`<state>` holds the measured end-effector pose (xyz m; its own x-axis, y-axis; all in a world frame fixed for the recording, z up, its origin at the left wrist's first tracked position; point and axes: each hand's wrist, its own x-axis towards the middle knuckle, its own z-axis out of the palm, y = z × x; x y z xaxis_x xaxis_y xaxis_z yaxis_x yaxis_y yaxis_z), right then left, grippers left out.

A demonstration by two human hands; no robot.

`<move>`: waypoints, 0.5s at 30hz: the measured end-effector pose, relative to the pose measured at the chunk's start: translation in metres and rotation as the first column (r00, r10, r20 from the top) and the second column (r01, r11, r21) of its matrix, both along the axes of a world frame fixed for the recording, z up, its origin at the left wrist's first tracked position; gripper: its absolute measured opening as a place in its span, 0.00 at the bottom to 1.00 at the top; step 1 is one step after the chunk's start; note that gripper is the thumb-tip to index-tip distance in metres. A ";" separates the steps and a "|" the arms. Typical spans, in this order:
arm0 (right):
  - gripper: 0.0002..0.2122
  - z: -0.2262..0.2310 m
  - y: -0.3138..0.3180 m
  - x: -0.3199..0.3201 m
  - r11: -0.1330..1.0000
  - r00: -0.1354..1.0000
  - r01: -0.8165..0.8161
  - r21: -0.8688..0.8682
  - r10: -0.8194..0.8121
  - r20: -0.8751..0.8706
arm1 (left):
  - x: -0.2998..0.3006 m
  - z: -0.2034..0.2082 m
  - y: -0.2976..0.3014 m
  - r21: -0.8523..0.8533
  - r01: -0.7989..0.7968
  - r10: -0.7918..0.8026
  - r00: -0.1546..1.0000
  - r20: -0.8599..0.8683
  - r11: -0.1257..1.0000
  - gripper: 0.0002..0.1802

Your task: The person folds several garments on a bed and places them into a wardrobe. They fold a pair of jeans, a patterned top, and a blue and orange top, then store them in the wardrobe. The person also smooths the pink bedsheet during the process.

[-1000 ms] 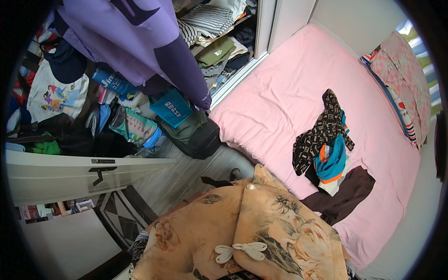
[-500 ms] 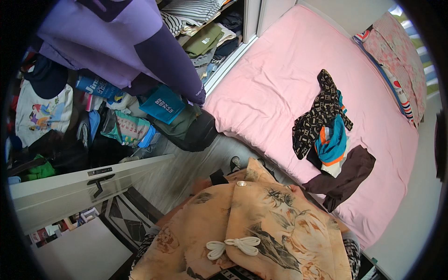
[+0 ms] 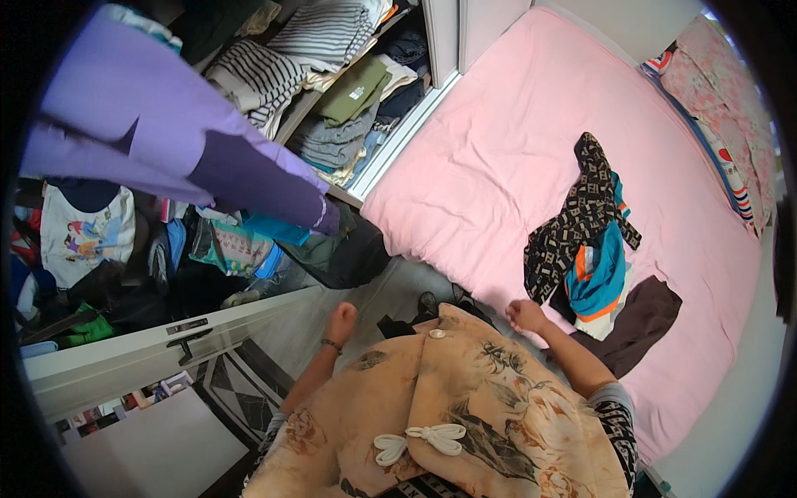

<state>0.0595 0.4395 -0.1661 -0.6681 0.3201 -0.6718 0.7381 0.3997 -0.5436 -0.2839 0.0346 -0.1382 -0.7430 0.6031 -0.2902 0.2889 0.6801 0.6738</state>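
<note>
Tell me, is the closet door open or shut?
Open. The white closet door swings out toward the floor, and the shelves behind it show stacked folded clothes and a hanging purple garment.

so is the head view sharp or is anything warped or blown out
Head view: mostly sharp, evenly lit; fisheye bends the white cupboard door and the pink bed edge, black vignette at the corners. The left hand and right hand look slightly soft above the peach floral garment. No glare.
</note>
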 end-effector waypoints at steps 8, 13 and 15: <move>0.16 0.006 0.100 -0.191 0.850 0.889 0.316 -0.421 -0.420 -0.180 | -0.119 0.099 0.132 0.742 -0.367 0.553 0.833 -0.006 0.561 0.15; 0.14 0.013 0.124 -0.330 0.603 0.694 0.461 -0.651 -0.702 -0.159 | -0.181 0.158 0.194 0.224 -0.229 0.298 0.372 -0.879 0.947 0.18; 0.15 0.007 0.135 -0.383 0.531 0.630 0.462 -0.710 -0.760 -0.159 | -0.189 0.187 0.218 0.137 -0.356 0.204 0.158 -0.966 0.925 0.19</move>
<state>-0.3238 0.5744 -0.1592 -0.6921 0.4268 -0.5821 0.3102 -0.5523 -0.7737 -0.4724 0.2529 0.0483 -0.5994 0.3124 0.7370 0.4246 0.9046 -0.0380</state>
